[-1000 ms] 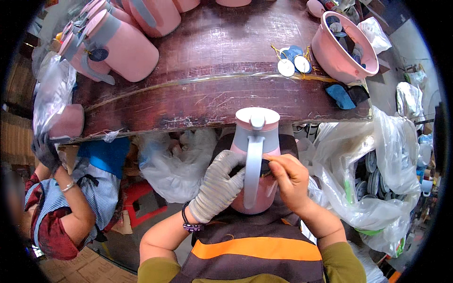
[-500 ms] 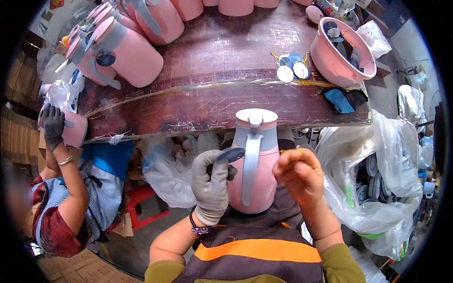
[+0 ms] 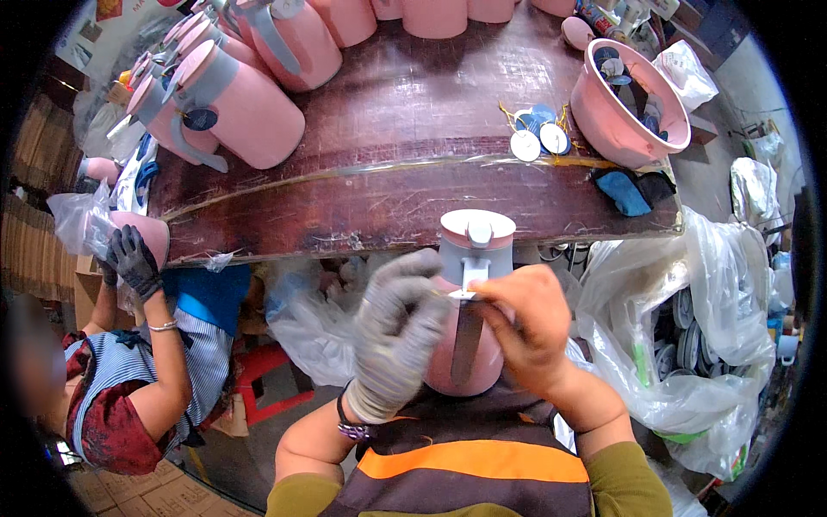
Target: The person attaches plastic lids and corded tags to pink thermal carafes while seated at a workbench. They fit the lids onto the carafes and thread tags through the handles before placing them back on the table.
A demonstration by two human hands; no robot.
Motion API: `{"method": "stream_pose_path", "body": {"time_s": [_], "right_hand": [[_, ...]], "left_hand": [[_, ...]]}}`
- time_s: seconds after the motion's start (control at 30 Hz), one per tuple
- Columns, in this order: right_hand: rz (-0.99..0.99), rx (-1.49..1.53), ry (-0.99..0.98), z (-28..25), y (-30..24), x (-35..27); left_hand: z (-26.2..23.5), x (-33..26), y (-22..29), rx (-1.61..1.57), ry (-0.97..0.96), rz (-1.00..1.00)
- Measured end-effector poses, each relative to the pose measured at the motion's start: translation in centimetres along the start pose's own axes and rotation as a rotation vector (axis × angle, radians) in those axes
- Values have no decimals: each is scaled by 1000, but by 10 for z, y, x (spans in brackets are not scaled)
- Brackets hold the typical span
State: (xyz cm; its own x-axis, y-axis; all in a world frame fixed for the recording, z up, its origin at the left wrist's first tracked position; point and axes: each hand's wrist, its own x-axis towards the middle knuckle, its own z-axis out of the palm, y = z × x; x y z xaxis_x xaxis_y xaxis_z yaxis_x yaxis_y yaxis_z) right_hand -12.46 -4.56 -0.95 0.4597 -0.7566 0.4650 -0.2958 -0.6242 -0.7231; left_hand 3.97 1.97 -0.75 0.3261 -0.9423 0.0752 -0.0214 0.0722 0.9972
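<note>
A pink jug with a grey lid and grey handle stands upright in my lap, just below the edge of the dark wooden table. My right hand, bare, presses on the top of the jug's handle. My left hand, in a grey knitted glove, is curled against the jug's left side near the handle. The lower part of the jug is hidden behind both hands.
Several pink jugs lie and stand at the table's far left and back. A pink bowl with small parts sits far right, with round tags and a blue cloth beside it. A co-worker's gloved hand holds a bagged pink item at left. Plastic bags hang right.
Both my hands have come together over the jug's handle; the gloved left hand closed in from the left. The co-worker's arm has lowered at the left.
</note>
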Motion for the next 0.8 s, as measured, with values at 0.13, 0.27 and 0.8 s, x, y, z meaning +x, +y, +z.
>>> {"method": "stream_pose_path", "body": {"time_s": [0.13, 0.27, 0.8], "right_hand": [[606, 802, 226, 14, 19, -8], [575, 519, 324, 21, 47, -20], [828, 956, -355, 16, 29, -60]], "left_hand": [[1, 1, -4, -263, -77, -460], [11, -20, -7, -245, -389, -710], [-65, 12, 67, 52, 221, 238]]}}
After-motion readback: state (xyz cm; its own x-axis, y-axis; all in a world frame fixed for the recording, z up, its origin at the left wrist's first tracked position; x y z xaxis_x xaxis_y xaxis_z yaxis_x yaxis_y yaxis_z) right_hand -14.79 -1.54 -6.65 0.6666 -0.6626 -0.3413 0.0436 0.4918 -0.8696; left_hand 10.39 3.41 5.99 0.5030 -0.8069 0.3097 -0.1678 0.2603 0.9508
